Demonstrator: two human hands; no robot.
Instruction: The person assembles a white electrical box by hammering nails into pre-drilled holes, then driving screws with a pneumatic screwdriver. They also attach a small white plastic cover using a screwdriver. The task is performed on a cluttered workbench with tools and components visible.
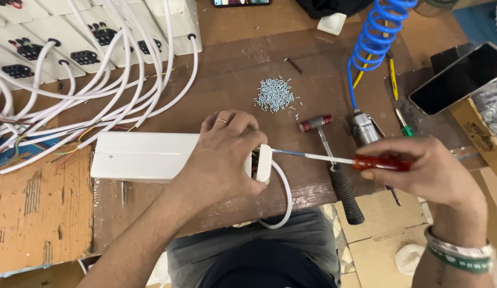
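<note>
My left hand (222, 160) grips the right end of a long white plastic power-strip casing (142, 156) lying on the brown workbench. At that end a white end cap (264, 162) sits slightly apart, with dark innards showing and a white cable (285, 197) looping down from it. My right hand (424, 170) holds a screwdriver with a red handle (382, 162); its shaft points left and the tip reaches the end cap. A ring is on my left hand, bangles on my right wrist.
A pile of small silver screws (275, 96) lies behind the casing. A hammer (334, 165), a blue coiled air hose (374, 37) with its tool, a green screwdriver (403, 124), a phone (459, 80) and several finished white strips with cables (88, 53) surround the spot.
</note>
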